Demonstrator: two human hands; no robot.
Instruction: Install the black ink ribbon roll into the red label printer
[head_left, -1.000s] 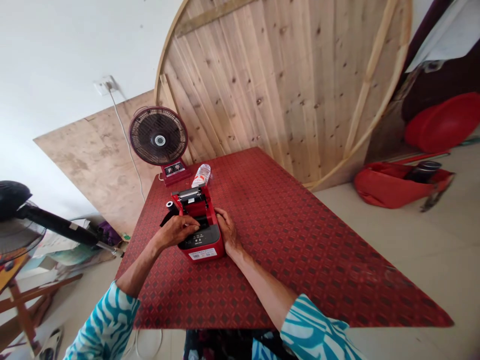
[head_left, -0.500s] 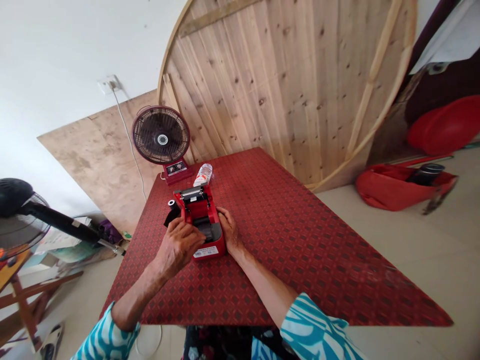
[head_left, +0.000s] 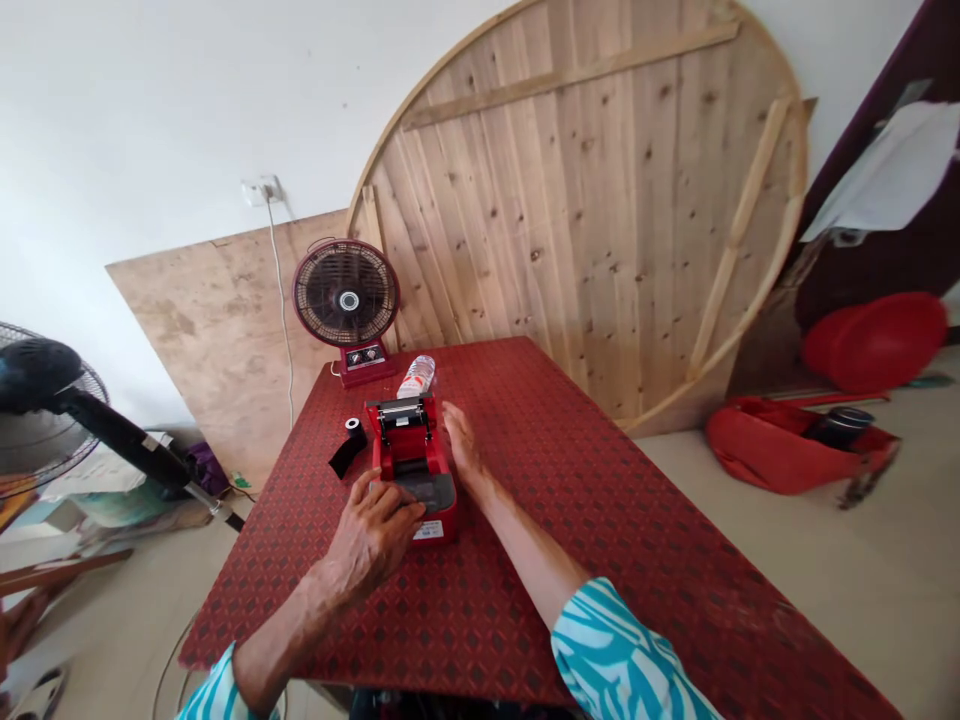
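Drawn off the right side of a red label printer (head_left: 411, 445), right hand (head_left: 463, 445) lying flat-fingered on the red surface (head_left: 622, 540), left hand (head_left: 367, 540) spreading wide fingers (head_left: 394, 505) over the printer's grey near end, apparently steadying it, black roll (head_left: 352, 425) apart at left.

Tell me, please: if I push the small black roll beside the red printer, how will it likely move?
The black roll stands on its end, so a light push would probably slide or tip it; once on its side, it may roll. It looks small and probably light. Its loose black strip seems thin and floppy, so it would likely drag behind.
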